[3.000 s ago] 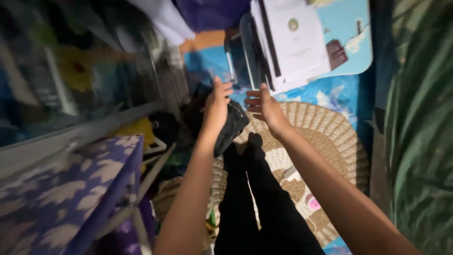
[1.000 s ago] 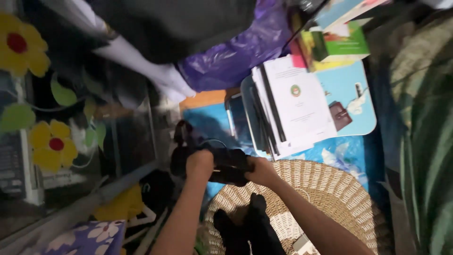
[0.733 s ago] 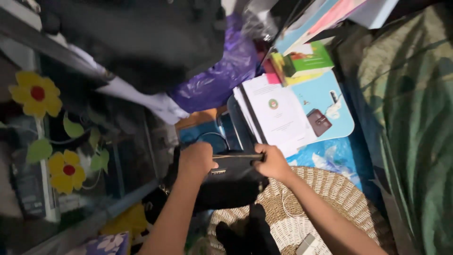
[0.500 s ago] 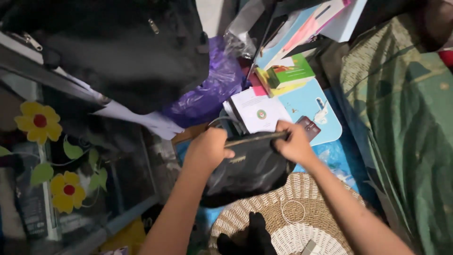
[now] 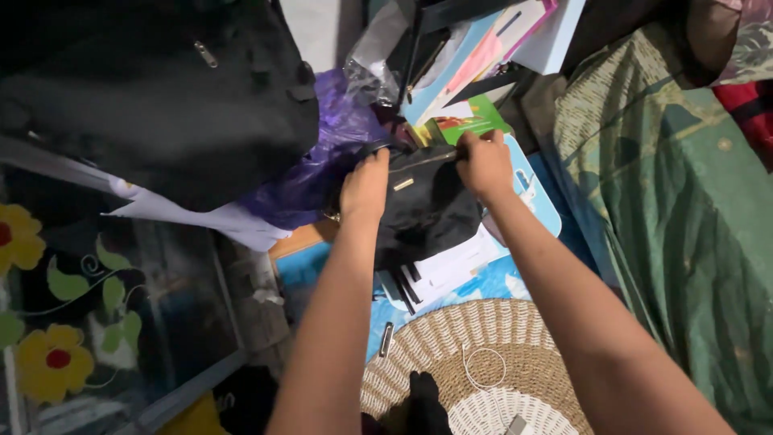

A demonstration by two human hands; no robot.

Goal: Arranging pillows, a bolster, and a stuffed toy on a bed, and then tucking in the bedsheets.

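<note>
Two hands grip one soft black fabric pouch (image 5: 427, 205) by its top edge: left hand (image 5: 366, 187) closed on the left corner, right hand (image 5: 483, 163) pinching the right, above white papers (image 5: 451, 266) near a round woven mat (image 5: 483, 362).

black bag (image 5: 427, 205): soft cloth with slight sheen, small gold metal plate and trim at its top edge | purple sack (image 5: 318, 165) left of the bag: thin glossy plastic, crinkled | round mat (image 5: 483, 354) below the bag: woven straw, rough | papers (image 5: 451, 266) under the bag: matt white paper | green cloth (image 5: 684, 201) right of the bag: smooth fabric
</note>
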